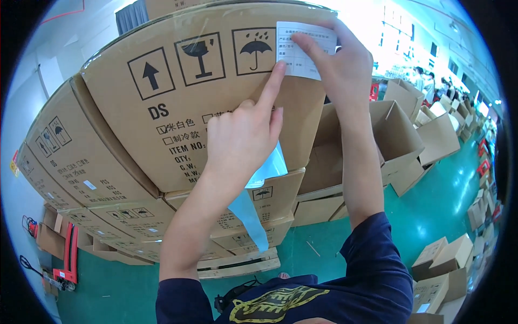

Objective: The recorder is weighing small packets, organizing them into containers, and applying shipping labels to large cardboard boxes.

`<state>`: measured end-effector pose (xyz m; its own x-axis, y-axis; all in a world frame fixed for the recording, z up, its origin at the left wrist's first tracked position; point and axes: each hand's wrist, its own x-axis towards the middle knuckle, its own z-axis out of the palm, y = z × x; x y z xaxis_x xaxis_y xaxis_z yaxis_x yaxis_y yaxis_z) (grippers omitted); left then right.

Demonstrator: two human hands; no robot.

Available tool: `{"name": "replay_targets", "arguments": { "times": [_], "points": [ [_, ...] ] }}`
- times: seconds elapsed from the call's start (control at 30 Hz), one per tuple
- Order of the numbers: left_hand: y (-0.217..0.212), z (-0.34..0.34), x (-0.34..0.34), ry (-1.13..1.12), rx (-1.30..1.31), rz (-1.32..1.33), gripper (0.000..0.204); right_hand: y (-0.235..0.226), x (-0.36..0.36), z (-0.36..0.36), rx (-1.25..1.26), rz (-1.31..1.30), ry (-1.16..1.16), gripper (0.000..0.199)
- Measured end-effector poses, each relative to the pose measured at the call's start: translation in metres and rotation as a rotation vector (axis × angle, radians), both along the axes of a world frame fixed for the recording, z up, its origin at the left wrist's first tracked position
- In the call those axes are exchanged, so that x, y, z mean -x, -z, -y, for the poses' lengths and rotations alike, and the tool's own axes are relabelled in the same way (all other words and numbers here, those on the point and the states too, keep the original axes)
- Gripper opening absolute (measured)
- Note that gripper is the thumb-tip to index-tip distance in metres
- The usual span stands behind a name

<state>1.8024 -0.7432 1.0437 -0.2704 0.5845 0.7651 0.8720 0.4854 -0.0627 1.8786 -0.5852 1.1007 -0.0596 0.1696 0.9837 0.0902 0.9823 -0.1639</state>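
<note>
A big brown cardboard carton (121,81) faces me, printed with an arrow, a glass and an umbrella. At its upper right lies a white paper label (295,60), overlapping the edge of the umbrella print. My left hand (240,135) stretches its index finger to the label's lower left corner. Its other fingers are curled, and a light blue strip of label backing (251,218) comes out beneath them and hangs down. My right hand (348,67) lies over the label's right side, thumb on the label and the other fingers stretched out, partly hidden behind the hand.
Similar cartons (89,146) are stacked to the left and below, on a wooden pallet (243,265). Open cartons (396,127) stand at the right. A red pallet jack (70,254) is at the far left. More boxes (445,259) sit on the green floor (318,278) at right.
</note>
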Motion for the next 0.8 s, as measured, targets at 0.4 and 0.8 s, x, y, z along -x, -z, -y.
{"name": "replay_targets", "arguments": {
  "times": [0.4,0.8],
  "points": [
    [0.003,-0.003,0.004,0.067,-0.053,-0.037,0.070,0.000,-0.008,-0.046,0.175,-0.003,-0.408,0.049],
    [0.144,0.119,0.003,0.175,-1.182,0.188,0.031,0.173,-0.067,0.097,0.726,0.374,-1.137,0.059]
  ]
}}
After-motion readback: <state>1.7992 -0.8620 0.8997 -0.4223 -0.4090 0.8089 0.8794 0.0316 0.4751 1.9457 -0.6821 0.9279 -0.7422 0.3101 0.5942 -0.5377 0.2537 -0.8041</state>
